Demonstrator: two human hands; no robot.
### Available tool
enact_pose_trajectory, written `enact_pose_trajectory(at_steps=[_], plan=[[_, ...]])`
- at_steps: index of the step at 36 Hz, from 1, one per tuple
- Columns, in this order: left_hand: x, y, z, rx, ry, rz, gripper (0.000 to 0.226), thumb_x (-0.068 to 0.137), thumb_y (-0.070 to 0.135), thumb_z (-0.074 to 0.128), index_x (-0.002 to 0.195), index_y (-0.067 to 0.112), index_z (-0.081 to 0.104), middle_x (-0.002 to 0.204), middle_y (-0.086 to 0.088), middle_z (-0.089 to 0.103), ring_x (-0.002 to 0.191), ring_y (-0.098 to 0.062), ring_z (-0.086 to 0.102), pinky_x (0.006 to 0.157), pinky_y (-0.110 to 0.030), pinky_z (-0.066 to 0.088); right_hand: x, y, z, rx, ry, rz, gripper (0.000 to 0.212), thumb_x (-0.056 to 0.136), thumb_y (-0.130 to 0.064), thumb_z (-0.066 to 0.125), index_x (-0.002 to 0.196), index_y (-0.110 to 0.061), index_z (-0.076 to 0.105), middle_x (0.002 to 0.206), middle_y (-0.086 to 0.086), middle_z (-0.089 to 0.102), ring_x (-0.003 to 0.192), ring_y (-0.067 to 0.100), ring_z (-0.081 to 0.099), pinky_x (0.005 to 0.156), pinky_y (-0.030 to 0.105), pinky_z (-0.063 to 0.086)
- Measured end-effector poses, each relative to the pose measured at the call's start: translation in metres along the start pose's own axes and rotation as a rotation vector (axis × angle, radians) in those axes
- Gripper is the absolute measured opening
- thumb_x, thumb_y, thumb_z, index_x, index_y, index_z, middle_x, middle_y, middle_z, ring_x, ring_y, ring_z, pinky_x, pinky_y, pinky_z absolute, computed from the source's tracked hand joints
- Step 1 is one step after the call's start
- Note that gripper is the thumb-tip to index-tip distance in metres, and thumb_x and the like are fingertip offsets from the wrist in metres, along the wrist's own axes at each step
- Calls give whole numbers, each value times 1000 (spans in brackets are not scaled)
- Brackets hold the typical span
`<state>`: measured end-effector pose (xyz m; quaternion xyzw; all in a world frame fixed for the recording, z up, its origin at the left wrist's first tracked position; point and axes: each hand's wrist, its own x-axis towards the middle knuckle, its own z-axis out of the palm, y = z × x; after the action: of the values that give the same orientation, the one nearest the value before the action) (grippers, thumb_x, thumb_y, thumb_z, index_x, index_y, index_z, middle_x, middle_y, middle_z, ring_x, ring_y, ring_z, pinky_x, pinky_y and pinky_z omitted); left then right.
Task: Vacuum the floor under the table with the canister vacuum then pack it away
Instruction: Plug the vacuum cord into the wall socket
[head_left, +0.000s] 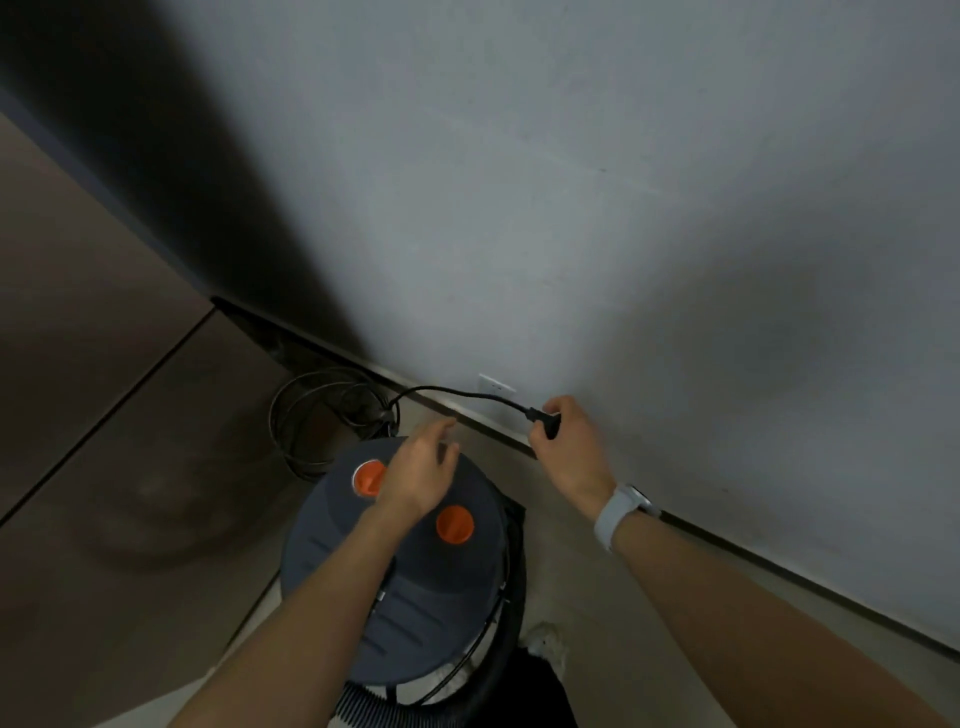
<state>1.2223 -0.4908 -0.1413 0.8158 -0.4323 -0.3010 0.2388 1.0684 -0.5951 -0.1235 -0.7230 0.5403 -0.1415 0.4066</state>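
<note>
Nearest, at the bottom edge, a ribbed hose (363, 699) curls beside the vacuum (415, 571), which stands upright on the floor (130, 415) right under the person and close to the wall (571, 208). That spot probably suits the reach of the cord to the socket. Two orange knobs (455, 525) sit on its grey lid.

Over the lid hovers the left hand (421, 467), fingers loose and spread, holding nothing. Whether it touches the lid cannot be told; it seems poised either to steady the canister or to take up cord.

The right hand (569, 447), a pale watch (623, 514) on its wrist, pinches the black plug (545, 422), held just off the wall and near the white socket (493, 385). The plug is not in the socket; whether it is about to go in or has come out I cannot judge.

From the plug the cord (447, 391) arcs back to a loose coil (322, 415) lying on the floor behind the vacuum, by the skirting.

No brand, label or writing is readable anywhere; the picture is dim and soft.
</note>
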Motion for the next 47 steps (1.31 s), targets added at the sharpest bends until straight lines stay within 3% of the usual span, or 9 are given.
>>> enact_pose_trajectory(at_steps=[7,15,20,28,30,36,39,42,47], plan=[[9,-13,-2,1,-13,-58,41,96,15,51,136,7,47,135,-17,49,125,-28,48,102,-27,32,3,5,-25,7,301,37,17,92,-8,53,105,2,53,105,17,54,81,19,48,69,26,35],[16,22,10,-62,-97,30,40,94,14,53,133,8,50,131,-15,52,118,-30,54,100,-36,43,-7,20,-79,42,555,51,17,90,-1,54,105,7,53,101,22,56,80,17,47,65,15,30],[25,54,27,-78,-143,127,39,95,10,52,134,7,49,128,-17,51,116,-29,53,94,-20,35,-28,26,-70,28,319,-56,19,85,1,61,104,3,58,97,13,59,83,16,52,70,11,34],[22,71,63,-167,-204,180,41,94,9,55,134,7,49,126,-15,54,114,-26,56,95,-23,38,-41,59,-74,147,207,40,27,85,-1,63,101,-17,48,86,-5,52,80,15,53,71,18,41],[20,72,77,-185,-216,154,40,93,10,56,133,7,50,125,-13,57,115,-24,56,95,-21,37,-33,69,-84,154,201,46,28,85,-3,64,105,-15,49,87,-6,53,79,12,53,71,20,43],[24,88,130,-284,-232,24,43,94,9,56,136,7,47,130,-11,56,118,-18,53,90,-9,31,4,107,-105,161,120,43,28,86,-6,63,113,-8,56,99,2,58,89,16,56,68,0,37],[30,99,161,-349,-260,-62,48,96,13,53,142,11,39,141,-6,46,130,-14,42,102,-13,28,28,121,-115,181,-11,-35,31,87,-6,63,117,-14,60,107,-2,59,99,15,58,80,9,40],[35,111,193,-416,-308,-102,50,100,19,46,147,13,30,148,-1,33,141,-13,26,109,-15,17,48,130,-121,228,-107,-91,33,86,-8,66,116,-21,58,102,-15,58,90,-2,55,77,3,39],[44,119,229,-607,-251,-209,39,100,31,43,134,13,46,134,-6,51,119,-12,46,98,-20,34,78,141,-106,363,-223,-131,34,84,-5,68,104,-29,55,102,-16,59,95,-2,58,80,9,44]])
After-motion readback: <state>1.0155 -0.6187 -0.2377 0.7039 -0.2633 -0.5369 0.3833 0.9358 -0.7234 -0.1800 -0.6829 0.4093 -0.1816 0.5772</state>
